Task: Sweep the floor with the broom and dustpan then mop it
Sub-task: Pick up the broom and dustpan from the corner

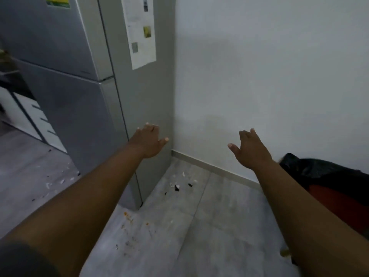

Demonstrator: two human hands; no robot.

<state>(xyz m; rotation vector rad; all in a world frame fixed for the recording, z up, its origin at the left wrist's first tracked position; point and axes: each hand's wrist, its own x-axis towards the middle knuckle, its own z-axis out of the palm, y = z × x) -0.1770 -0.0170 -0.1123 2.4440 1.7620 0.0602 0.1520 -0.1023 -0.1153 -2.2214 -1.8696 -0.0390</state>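
Observation:
Both my arms reach forward over a grey tiled floor (pixel 199 226). My left hand (pixel 148 139) is held out with relaxed fingers in front of the fridge's side and holds nothing. My right hand (pixel 249 149) is also out with fingers spread, empty, in front of the white wall. Scraps of litter (pixel 179 184), black and white, lie in the corner between fridge and wall. Orange and grey crumbs (pixel 129 224) are scattered nearer to me. More white bits (pixel 56 182) lie on the floor at left. No broom, dustpan or mop is in view.
A tall grey fridge (pixel 83 86) stands at left with a paper sheet (pixel 139 31) on its side. The white wall (pixel 279 76) with a skirting board closes the right. A red bin with a black bag (pixel 329 186) stands at right. White drawers (pixel 40 120) are at far left.

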